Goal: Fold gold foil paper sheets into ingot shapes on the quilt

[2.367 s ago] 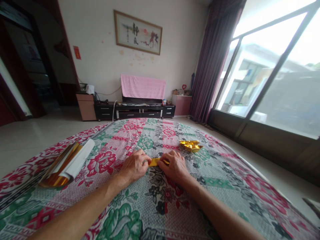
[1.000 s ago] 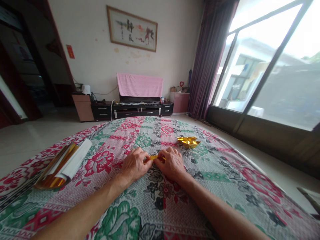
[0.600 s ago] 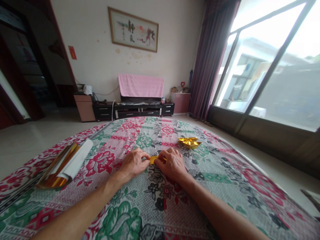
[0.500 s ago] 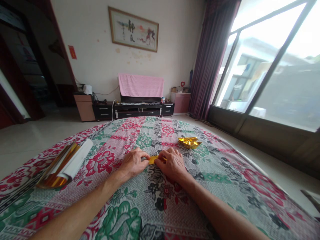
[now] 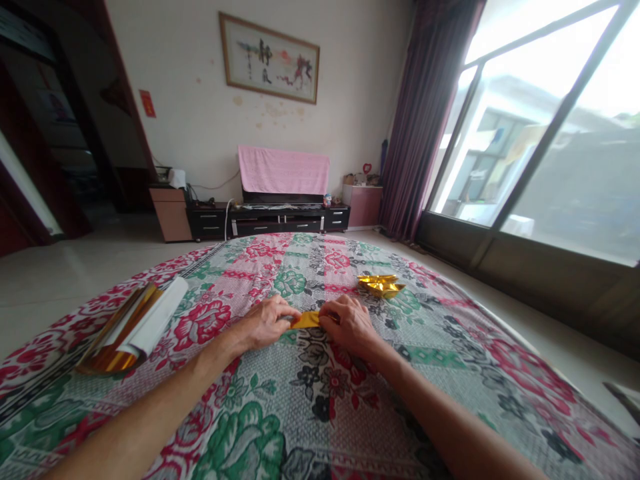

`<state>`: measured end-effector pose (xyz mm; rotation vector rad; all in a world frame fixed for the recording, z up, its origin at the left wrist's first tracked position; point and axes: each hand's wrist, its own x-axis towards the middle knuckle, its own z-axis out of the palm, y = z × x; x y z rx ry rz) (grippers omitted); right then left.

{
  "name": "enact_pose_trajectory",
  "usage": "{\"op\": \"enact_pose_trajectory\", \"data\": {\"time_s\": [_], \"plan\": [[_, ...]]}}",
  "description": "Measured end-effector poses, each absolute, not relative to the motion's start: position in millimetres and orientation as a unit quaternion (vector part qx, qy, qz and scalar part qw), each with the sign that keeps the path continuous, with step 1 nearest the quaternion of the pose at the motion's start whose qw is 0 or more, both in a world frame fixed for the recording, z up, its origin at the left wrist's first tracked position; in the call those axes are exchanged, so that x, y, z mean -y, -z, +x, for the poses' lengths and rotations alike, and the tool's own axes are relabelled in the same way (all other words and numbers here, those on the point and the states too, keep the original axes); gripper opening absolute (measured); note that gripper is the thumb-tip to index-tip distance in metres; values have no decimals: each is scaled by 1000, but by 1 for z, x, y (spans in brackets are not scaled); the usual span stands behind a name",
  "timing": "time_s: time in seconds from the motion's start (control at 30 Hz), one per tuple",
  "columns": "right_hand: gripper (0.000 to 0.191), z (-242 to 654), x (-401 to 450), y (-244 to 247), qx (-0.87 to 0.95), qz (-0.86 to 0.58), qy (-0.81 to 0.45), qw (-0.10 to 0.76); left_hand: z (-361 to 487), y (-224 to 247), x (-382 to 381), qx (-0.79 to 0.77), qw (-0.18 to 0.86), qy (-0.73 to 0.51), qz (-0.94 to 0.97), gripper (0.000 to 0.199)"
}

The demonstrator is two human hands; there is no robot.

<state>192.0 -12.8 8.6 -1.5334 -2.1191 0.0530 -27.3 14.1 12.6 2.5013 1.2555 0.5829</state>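
Observation:
A narrow piece of folded gold foil paper point(image 5: 307, 321) lies between my hands, low over the tablecloth. My left hand point(image 5: 270, 321) pinches its left end between thumb and fingers. At the other end, my right hand point(image 5: 349, 323) has its fingers curled round the paper, hiding that end. Beyond my right hand sit shiny gold folded paper pieces point(image 5: 381, 286), shaped like small boats. To the left rests a loosely rolled stack of gold and white paper sheets point(image 5: 133, 330).
A flowered tablecloth point(image 5: 250, 427) covers the round table. Past its far edge stand a low black cabinet point(image 5: 277, 223) and a set under a pink cloth point(image 5: 284, 170). A purple curtain point(image 5: 425, 120) and a large window point(image 5: 540, 147) are on the right.
My hands have moved slightly apart, and more of the gold paper's middle shows between them. The boat-shaped pieces and the rolled sheets stay where they were.

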Motion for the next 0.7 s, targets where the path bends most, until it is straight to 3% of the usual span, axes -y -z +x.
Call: {"op": "enact_pose_trajectory", "data": {"time_s": [0.7], "plan": [[37, 226, -1, -11, 868, -408, -107, 260, -28, -19, -4, -431, 131, -201, 870, 36]]}}
